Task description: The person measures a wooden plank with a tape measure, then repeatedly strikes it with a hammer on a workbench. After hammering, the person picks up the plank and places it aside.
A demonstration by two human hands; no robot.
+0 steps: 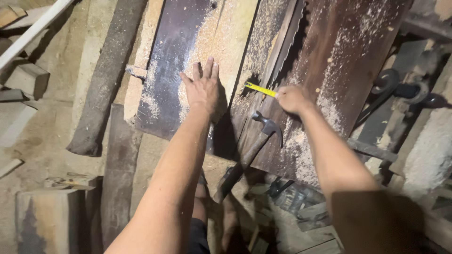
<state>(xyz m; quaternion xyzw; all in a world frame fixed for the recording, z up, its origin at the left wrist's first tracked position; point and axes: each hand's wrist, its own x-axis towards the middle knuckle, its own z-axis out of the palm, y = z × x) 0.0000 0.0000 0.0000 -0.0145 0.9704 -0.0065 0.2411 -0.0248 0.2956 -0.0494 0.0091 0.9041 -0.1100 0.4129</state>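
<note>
I'm mid-measurement: my left hand (203,87) lies flat and unclenched on the dusty plank (207,42) while my right hand (292,99) pinches the yellow tape (260,89) across the bench (339,61), which I judge needs steadying next.

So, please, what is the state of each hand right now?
Left hand: open, flat on the sawdust-covered board, holding nothing.
Right hand: closed, holding the yellow measuring tape.
</note>
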